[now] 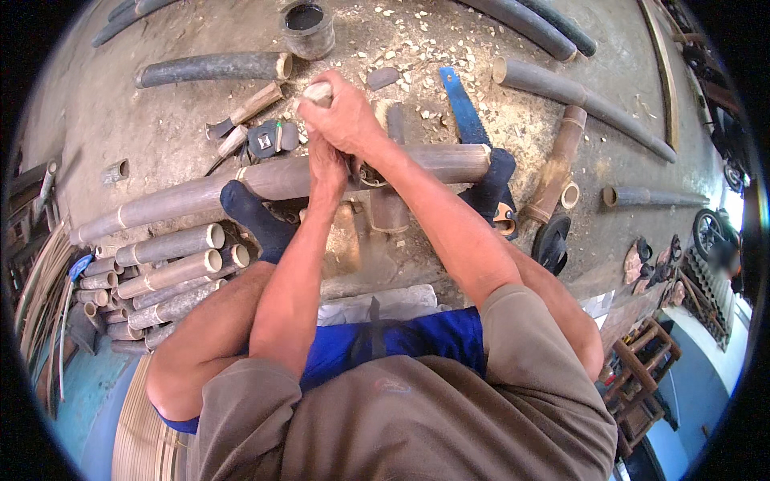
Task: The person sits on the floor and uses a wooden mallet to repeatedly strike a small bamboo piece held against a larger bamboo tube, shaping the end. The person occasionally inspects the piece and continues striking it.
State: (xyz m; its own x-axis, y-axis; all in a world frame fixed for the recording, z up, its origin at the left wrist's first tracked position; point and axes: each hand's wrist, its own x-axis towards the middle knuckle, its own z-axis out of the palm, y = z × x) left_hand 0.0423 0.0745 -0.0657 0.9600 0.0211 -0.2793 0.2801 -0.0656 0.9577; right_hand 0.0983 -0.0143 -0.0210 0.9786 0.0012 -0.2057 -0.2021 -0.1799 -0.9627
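A long grey-brown bamboo pole [200, 192] lies across in front of me, with my feet in dark socks against it. A shorter bamboo piece [389, 210] crosses it near a cut opening. Above the pole, my right hand [346, 115] is closed around a tool whose pale, rounded handle end [318, 94] pokes out past the thumb. My left hand [326, 160] sits just below it, close to the pole. The right hand and wrist cover its fingers, and the tool's working end is hidden.
A blue saw blade [464, 104] lies beyond the pole by my right foot. Left of my hands are a wooden-handled tool [255, 104] and a black tape measure [262, 140]. Cut bamboo [172, 244] is stacked at left; a dark-filled pot [309, 36] stands ahead. Chips litter the floor.
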